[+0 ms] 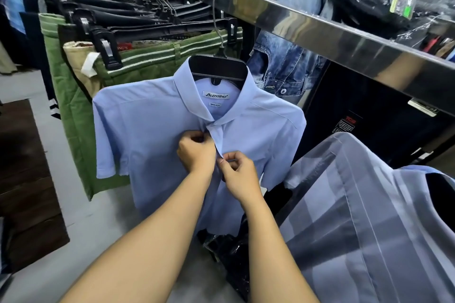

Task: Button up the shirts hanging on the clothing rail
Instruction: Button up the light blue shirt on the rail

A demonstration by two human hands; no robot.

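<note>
Now, the shirt: a pale blue short-sleeved shirt point(147, 125) hangs at centre on a black hanger point(219, 70), hooked over the steel rail point(320, 29) that runs from far left to near right.
Left hand point(195, 149): fingers curled, pinching the placket's left edge just below the collar.
Right hand point(240, 172): thumb and forefinger closed on the opposite placket edge, just below and right of the other hand.
Surroundings: green trousers point(73, 118) hang to the left, a denim jacket point(278, 66) behind, a striped shirt point(357, 216) near right.

Head view faces forward and down, seemingly close to the shirt point(152, 130).
</note>
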